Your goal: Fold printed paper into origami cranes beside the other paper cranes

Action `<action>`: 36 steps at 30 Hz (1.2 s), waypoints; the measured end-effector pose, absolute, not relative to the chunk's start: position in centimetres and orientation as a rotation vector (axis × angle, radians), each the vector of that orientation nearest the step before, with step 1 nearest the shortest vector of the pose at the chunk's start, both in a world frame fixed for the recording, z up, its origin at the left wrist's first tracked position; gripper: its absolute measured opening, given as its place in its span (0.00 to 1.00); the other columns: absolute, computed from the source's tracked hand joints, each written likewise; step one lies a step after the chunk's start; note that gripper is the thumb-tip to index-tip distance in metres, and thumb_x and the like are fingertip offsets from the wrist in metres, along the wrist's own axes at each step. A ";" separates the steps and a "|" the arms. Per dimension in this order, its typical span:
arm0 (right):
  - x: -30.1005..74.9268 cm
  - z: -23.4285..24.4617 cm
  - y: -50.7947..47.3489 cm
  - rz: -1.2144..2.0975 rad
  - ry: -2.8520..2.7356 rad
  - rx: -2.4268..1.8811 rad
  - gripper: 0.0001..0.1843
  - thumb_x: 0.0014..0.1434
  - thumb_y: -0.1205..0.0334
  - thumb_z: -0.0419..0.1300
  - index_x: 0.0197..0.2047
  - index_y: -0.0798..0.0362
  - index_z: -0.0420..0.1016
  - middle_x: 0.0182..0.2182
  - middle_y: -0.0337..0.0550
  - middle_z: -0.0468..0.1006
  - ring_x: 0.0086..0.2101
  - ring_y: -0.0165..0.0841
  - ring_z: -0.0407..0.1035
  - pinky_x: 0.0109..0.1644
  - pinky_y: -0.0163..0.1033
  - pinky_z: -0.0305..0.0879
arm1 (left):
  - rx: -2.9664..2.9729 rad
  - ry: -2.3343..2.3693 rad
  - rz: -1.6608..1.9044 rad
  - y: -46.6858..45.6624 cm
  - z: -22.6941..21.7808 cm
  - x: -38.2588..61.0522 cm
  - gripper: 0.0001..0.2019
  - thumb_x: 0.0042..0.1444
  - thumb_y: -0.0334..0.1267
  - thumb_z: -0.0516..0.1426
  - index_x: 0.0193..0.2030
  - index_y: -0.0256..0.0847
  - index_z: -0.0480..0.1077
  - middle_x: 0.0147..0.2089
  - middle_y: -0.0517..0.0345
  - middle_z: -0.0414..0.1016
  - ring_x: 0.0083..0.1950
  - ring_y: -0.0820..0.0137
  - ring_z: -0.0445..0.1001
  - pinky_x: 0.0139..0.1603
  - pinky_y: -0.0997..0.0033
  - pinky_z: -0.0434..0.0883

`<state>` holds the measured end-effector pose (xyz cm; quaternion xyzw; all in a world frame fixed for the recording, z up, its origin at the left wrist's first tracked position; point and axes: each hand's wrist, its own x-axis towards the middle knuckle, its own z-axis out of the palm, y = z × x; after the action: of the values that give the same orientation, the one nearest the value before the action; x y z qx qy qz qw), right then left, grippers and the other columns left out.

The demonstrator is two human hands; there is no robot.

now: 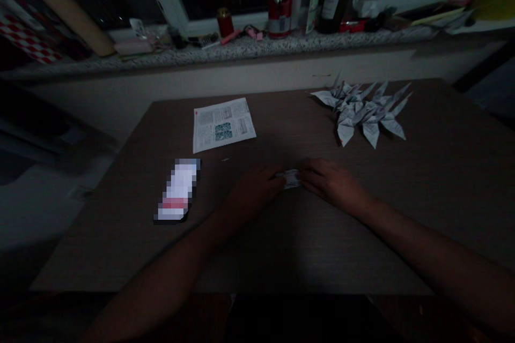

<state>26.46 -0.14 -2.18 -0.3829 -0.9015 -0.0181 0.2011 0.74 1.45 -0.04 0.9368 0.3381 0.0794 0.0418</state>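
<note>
A small folded piece of printed paper (291, 178) lies on the brown table (281, 246) between my two hands. My left hand (254, 193) presses on its left end with curled fingers. My right hand (330, 182) holds its right end, fingers closed over the edge. Most of the paper is hidden under my fingers.
A flat printed sheet (222, 124) lies at the back left of the table. A phone (179, 191) sits to the left of my hands. Several folded paper cranes (364, 110) are heaped at the back right. Cans and bottles (306, 0) line the stone sill behind.
</note>
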 end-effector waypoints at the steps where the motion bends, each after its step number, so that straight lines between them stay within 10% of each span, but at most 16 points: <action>1: 26.6 -2.1 -0.2 -0.059 -2.532 -1.044 0.13 0.72 0.61 0.56 0.50 0.57 0.80 0.49 0.56 0.81 0.46 0.47 0.77 0.48 0.51 0.76 | 2.880 1.017 0.225 1.4 0.0 0.7 0.11 0.71 0.35 0.55 0.56 0.39 0.76 0.61 0.47 0.76 0.56 0.57 0.78 0.53 0.57 0.76; 22: 26.9 -3.1 -0.9 0.237 -2.666 -0.972 0.41 0.73 0.51 0.55 0.80 0.51 0.40 0.75 0.54 0.54 0.73 0.44 0.50 0.76 0.60 0.49 | 2.848 0.912 0.234 -1.0 -0.6 0.6 0.23 0.74 0.46 0.52 0.69 0.38 0.65 0.72 0.43 0.66 0.68 0.55 0.70 0.66 0.53 0.70; 36: 26.6 -3.6 -0.4 0.293 -2.561 -1.170 0.35 0.77 0.52 0.47 0.80 0.46 0.40 0.76 0.51 0.53 0.73 0.42 0.49 0.76 0.62 0.49 | 2.836 0.932 0.197 -1.1 -0.1 0.8 0.23 0.72 0.45 0.55 0.69 0.38 0.65 0.69 0.41 0.68 0.64 0.53 0.73 0.62 0.52 0.73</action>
<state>26.57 -0.40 -3.60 -0.4083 -0.8938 0.1022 0.1546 0.83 -1.10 -0.09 0.9453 0.3107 0.0656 0.0750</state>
